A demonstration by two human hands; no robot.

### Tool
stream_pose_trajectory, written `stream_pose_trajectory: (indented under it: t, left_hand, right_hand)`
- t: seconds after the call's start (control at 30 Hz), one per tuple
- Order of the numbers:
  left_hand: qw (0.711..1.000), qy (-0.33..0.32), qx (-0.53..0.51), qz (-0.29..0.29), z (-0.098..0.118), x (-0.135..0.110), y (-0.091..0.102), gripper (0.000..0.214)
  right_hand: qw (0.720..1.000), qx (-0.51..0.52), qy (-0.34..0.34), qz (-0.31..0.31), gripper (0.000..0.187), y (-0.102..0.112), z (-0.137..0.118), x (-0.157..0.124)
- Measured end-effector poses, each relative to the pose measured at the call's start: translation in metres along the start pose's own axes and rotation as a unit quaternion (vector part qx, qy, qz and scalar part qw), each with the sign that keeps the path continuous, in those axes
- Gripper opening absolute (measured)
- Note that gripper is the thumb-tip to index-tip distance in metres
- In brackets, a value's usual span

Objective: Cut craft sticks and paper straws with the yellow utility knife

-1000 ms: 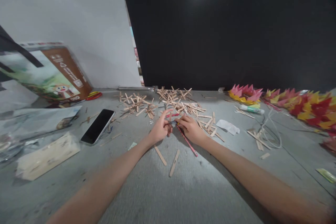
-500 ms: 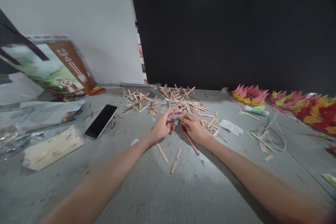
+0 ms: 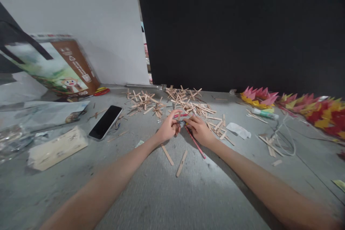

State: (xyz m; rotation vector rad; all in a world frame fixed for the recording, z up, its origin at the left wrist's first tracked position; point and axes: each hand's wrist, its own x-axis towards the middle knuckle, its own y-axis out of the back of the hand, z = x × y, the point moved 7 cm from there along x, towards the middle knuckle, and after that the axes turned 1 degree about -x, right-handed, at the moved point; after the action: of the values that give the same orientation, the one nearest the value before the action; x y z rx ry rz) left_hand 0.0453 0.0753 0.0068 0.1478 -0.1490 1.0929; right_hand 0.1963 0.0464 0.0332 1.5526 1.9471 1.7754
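Observation:
My left hand and my right hand meet over the middle of the table, fingertips almost touching. Both are closed on a small dark grey-blue piece, too small to name. A popsicle stick stands up by my left fingers, and it is unclear whether they touch it. Under my right hand a red pencil slants toward me. Another thin red item lies just beyond the fingertips. Two loose popsicle sticks rest on the near side.
Behind my hands spreads a heap of crossed popsicle sticks. To the left are a phone, a plastic-wrapped pack, scissors and a printed bag. Pink-yellow paper petals, a glue tube, white tissue and a cable lie right.
The whole view has shifted slightly, with things appearing a little farther right. My hands keep the same closed pose around the small piece.

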Motion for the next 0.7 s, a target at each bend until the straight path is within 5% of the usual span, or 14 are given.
stream_pose_trajectory:
  t: [0.7]
  left_hand:
    - [1.0, 0.007, -0.008, 0.006, 0.0037, 0.0003, 0.0, 0.068]
  right_hand:
    - [1.0, -0.012, -0.003, 0.003, 0.037, -0.0022, 0.0011, -0.0002]
